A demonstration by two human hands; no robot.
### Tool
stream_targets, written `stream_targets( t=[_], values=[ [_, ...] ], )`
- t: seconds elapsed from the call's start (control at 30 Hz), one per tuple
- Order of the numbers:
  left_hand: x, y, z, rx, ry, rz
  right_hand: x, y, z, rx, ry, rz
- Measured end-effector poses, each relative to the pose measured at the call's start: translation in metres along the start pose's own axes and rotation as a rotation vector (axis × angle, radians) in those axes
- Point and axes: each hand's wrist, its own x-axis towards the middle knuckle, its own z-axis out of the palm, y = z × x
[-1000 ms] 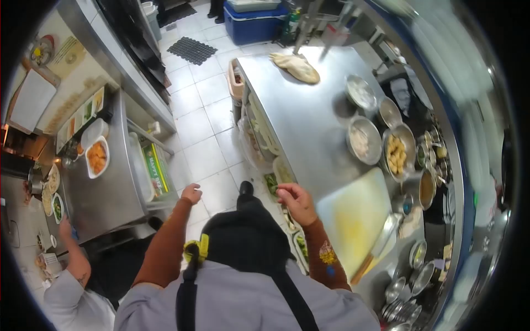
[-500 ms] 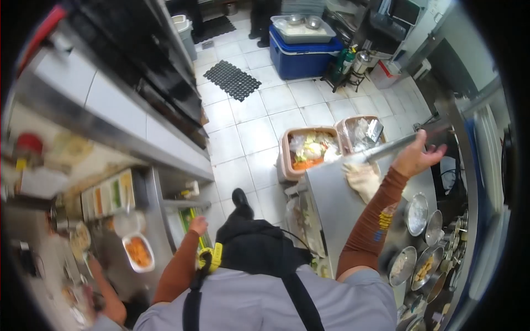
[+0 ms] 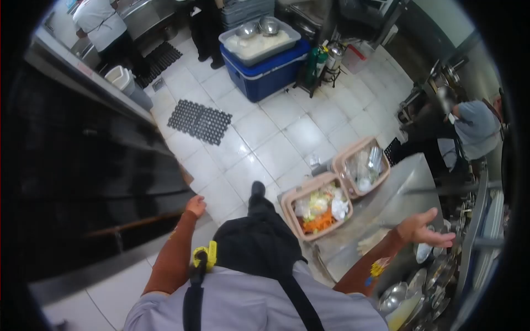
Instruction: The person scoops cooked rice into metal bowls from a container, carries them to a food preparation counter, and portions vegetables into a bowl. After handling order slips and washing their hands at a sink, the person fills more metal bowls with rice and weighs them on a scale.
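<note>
My left hand [image 3: 196, 206] hangs at my left side over the floor, fingers loosely curled, with nothing visible in them. Out to the right, my right hand [image 3: 426, 229] is open and bare, its fingers apart, above the steel counter [image 3: 411, 174]. A pale cloth [image 3: 369, 243] lies on that counter, partly behind my right forearm. Metal bowls [image 3: 393, 297] stand below and beyond the hand. In front of the counter is a bin of vegetable scraps [image 3: 353, 212], and a second bin with clear plastic waste [image 3: 338, 165] touches it.
A blue cooler [image 3: 256, 74] carries a tray [image 3: 276, 52] with metal bowls. Beside it stand green and silver extinguishers [image 3: 317, 63]. A black rubber mat [image 3: 200, 121] lies on the white tiles [image 3: 259, 124]. Dark cabinets line the left. Co-workers stand at the right [image 3: 477, 121] and far back [image 3: 102, 25].
I have walked forward, and my view has turned toward the right. The left counter with food trays has left view; a co-worker at the right has come into view. My hands remain apart.
</note>
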Motion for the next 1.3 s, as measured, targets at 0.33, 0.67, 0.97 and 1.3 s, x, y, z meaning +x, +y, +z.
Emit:
stream_targets(
  t=[0.33,0.67,0.97,1.3],
  values=[
    [0.188,0.135,-0.101,0.023,-0.126,-0.080,-0.160,-0.283,0.231,0.898,-1.306,0.258],
    [0.472,0.332,-0.166,0.469,-0.024,0.547,-0.269,-0.340,0.390,0.757,-1.526,0.720],
    [0.592,0.621,-0.203,0.376,-0.116,0.541,-0.413,-0.406,0.598,0.842,-1.884,0.736],
    [0.789,0.678,-0.161,0.824,-0.063,0.678,-0.655,-0.484,0.723,0.607,-1.837,1.083]
  ],
)
